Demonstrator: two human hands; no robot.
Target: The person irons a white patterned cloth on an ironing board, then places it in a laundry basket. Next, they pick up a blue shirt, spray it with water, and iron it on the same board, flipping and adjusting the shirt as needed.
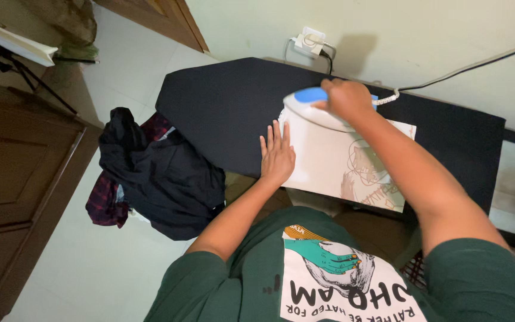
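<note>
Head view looks down on one white electric iron with a blue handle (308, 107), one white cloth with a line drawing printed on it (335, 164) and one dark, fabric-covered ironing board (222, 107). My right hand (346, 98) has its grip closed around the blue handle, so the iron sits on the far left part of the cloth, nose pointing left. My left hand (276, 156) lies flat and open, fingers spread, its palm on the cloth's left edge and its fingertips on the board just beside the iron. The cloth is pale, smooth and spread flat across the middle of the board, its brownish drawing toward the right end, partly hidden under my forearm. One coiled white cord (387, 98) leaves the iron behind my right hand. One white wall socket with plugs (309, 43) sits on the wall beyond the board. One heap of dark and plaid clothes (150, 173) lies on the floor left of the board.
</note>
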